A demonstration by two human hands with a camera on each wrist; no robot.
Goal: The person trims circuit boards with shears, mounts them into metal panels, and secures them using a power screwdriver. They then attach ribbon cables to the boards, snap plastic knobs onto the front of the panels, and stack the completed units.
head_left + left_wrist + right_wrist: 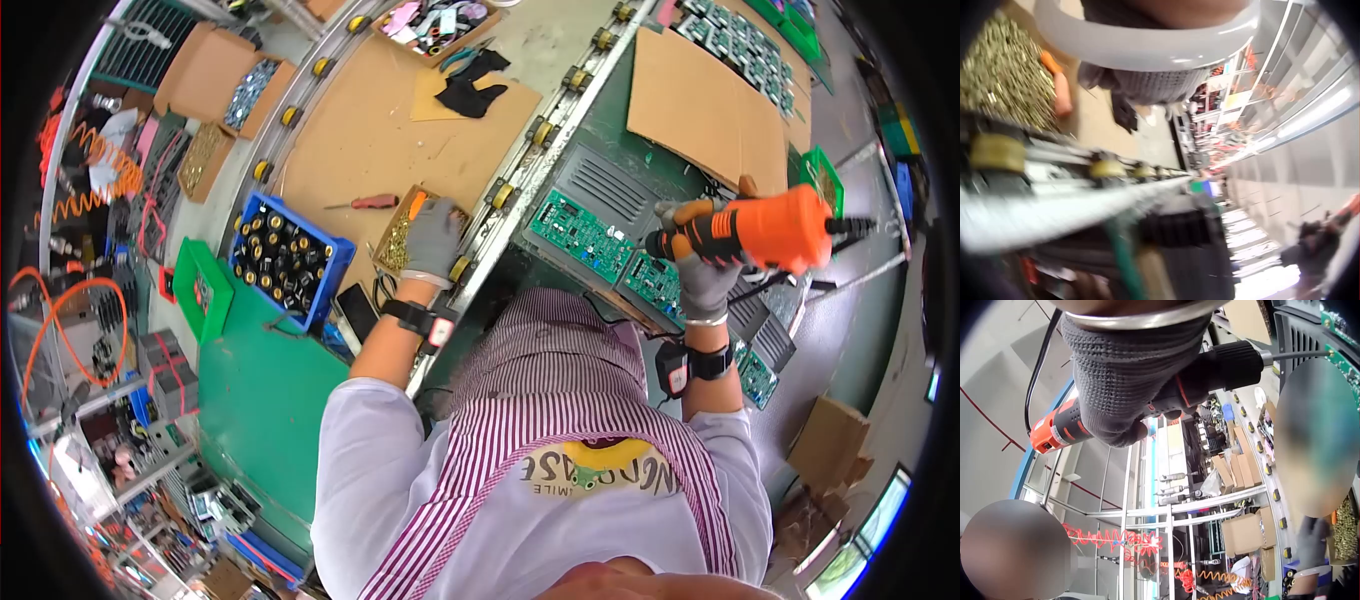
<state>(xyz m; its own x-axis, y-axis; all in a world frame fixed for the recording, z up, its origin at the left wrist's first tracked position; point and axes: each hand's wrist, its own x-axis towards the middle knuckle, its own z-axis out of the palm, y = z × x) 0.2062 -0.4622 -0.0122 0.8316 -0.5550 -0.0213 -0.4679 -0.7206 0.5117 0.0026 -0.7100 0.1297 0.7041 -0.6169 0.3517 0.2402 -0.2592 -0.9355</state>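
Head: right hand (703,285) has its fingers wrapped round the orange electric screwdriver (778,232), beside a green circuit board (580,235); left hand (434,240) is over brass-coloured screws (397,247). Left wrist: fingers' hold hidden, can't tell. Right wrist: driver bit (1297,355) points at the board, best kept square.

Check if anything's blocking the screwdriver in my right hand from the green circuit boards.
Nothing visible does: the bit of the screwdriver extends unobstructed toward a green circuit board; I can't tell whether they touch.
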